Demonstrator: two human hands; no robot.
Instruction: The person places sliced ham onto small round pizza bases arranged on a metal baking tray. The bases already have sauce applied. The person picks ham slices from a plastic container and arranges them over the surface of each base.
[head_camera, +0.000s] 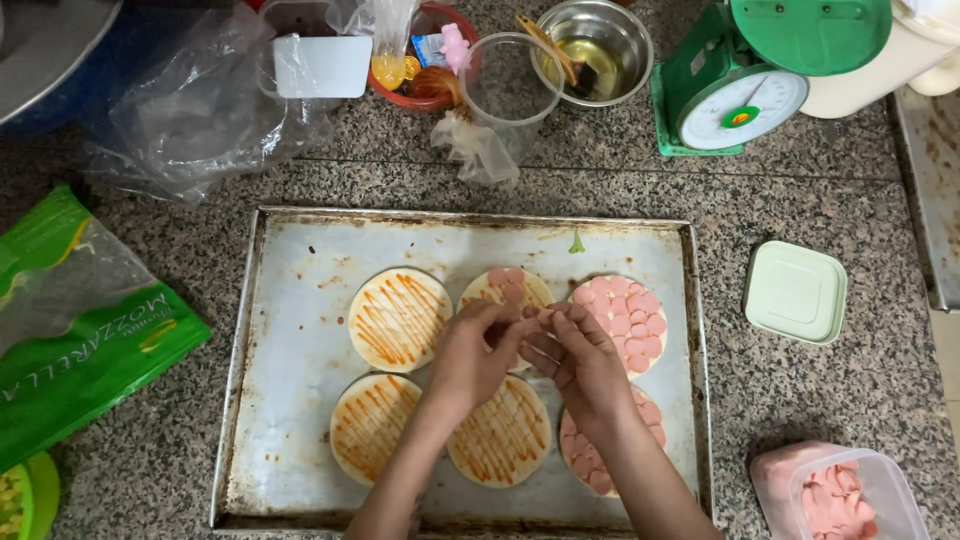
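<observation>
Granite counter (800, 200), tray (300, 260): 6 bases, 2 topped; left hand (475, 355) and right hand (575, 360) fingers pinch sausage slices (530, 315) over upper-middle base (505, 290); topping it continues.

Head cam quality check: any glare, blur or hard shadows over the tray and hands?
Head view: light is soft and even, with only faint shadows under the left hand and right hand; the baking tray is matte with no hot spots; mild glare on the clear plastic bag and steel bowl; fingertips are slightly soft where the hands meet; the pizza bases are sharp.
</observation>
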